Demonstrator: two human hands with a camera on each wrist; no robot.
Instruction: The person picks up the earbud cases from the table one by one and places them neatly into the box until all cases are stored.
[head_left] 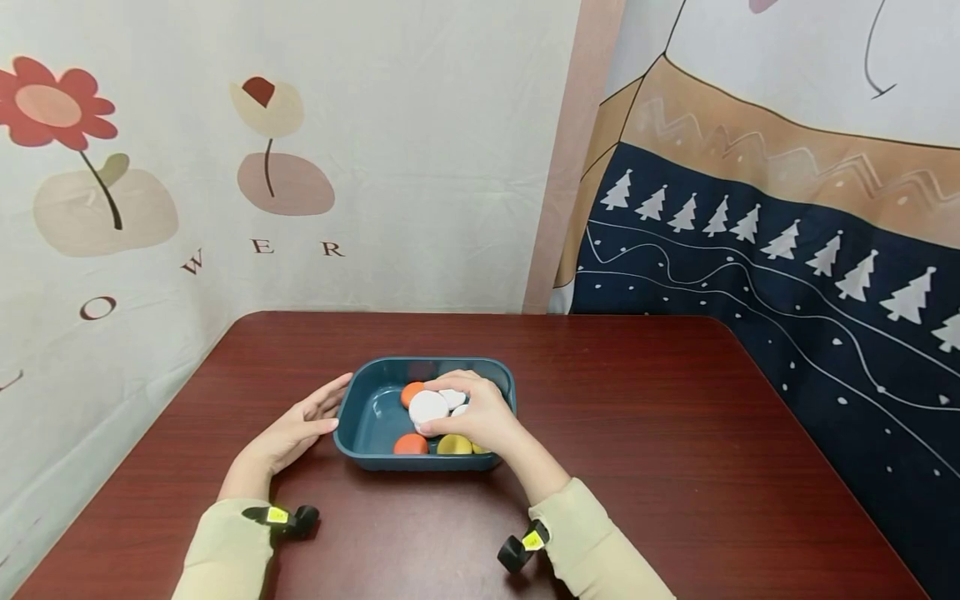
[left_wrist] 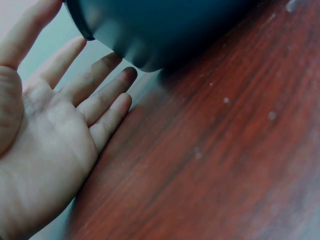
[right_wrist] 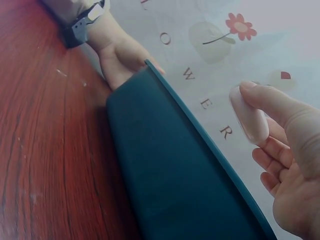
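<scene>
A dark teal rectangular tray [head_left: 371, 460] sits on the table, holding orange, yellow and white round pieces. Between thumb and fingers, my right hand [head_left: 486, 417] pinches a white disc [head_left: 429, 407]; in the right wrist view this disc [right_wrist: 248, 116] looks thick with rounded edges and is up above the tray's rim. My left hand [head_left: 298, 427] lies at the tray's left end, fingers extended; the left wrist view shows its palm [left_wrist: 55, 130] facing the tray wall [left_wrist: 150, 35]. Other white pieces [head_left: 453, 398] are partly hidden by my right hand.
Inside the tray are an orange disc [head_left: 411, 444] and a yellow disc [head_left: 454, 445] near the front wall, and another orange disc [head_left: 411, 392] farther back. The reddish-brown table [head_left: 637, 433] surrounds the tray. Printed cloths [head_left: 435, 167] hang behind it.
</scene>
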